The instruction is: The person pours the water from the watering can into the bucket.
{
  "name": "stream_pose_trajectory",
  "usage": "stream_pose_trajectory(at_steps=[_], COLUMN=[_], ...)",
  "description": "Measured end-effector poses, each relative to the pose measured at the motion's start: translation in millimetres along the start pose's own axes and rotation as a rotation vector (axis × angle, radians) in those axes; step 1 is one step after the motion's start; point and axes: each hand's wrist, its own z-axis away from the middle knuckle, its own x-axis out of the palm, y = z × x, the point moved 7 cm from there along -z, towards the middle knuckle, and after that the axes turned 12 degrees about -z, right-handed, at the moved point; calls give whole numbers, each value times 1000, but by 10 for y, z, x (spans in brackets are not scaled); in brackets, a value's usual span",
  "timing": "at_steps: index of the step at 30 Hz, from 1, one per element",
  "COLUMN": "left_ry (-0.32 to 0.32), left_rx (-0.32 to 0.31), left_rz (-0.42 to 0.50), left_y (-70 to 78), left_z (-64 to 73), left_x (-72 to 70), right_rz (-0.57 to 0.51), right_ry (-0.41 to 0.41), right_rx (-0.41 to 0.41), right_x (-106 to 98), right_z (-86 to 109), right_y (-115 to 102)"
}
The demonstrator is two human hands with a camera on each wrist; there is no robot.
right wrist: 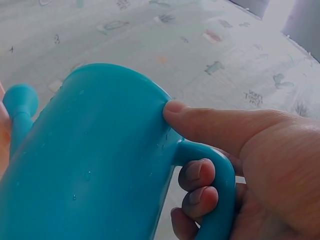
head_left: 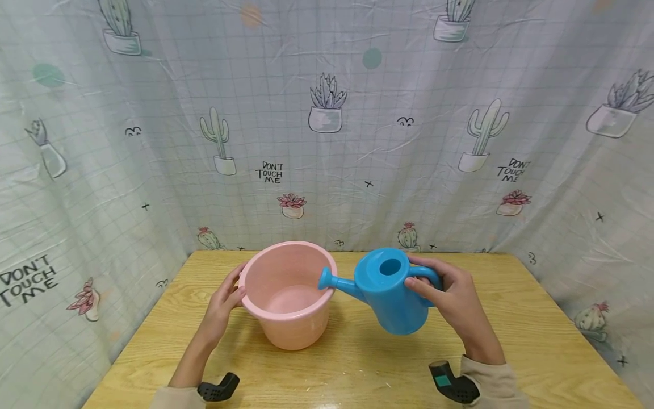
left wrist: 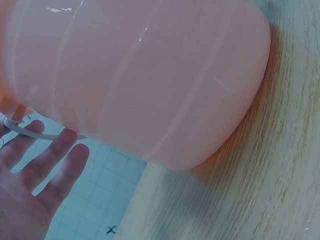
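Observation:
A pink plastic bucket (head_left: 301, 329) stands upright on the wooden table. My left hand (head_left: 222, 307) rests against the left side of its rim, and in the left wrist view the fingers (left wrist: 70, 167) lie fairly straight by the wall and the thin white bail handle (left wrist: 37, 134). With my right hand (head_left: 449, 287) I grip the handle of a blue watering can (head_left: 393, 295), thumb against the top of its body. The can tilts slightly toward the bucket, its spout's rose (head_left: 326, 278) over the bucket's right rim. Water drops (right wrist: 87, 175) dot the can's side.
The light wooden table (head_left: 521, 341) spreads around both things. A pale curtain (head_left: 368, 153) printed with cacti hangs behind it and along both sides. A dark device (head_left: 452, 386) sits by the right wrist, another (head_left: 219, 389) by the left.

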Motion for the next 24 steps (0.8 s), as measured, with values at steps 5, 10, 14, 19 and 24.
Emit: stream_pose_trajectory(at_steps=[5,10,14,19,24], left_ry=[0,-1,1,-6,-15], left_rx=[-4,5,6,15,31], left_rz=[1,4,12,18,9], left_y=[-19,-16,-9,13,30], left_z=[5,2,5,3,16], left_x=[-2,-6,6,12,7], right_rz=[0,9,25,30,24], right_ry=[-4,-6,-10,-17,-29], right_rx=[9,13,17,22,10], right_x=[-1,-10,-25,-33,-15], right_z=[-8,-23,-35,-40,-58], right_y=[5,12,17,21,-5])
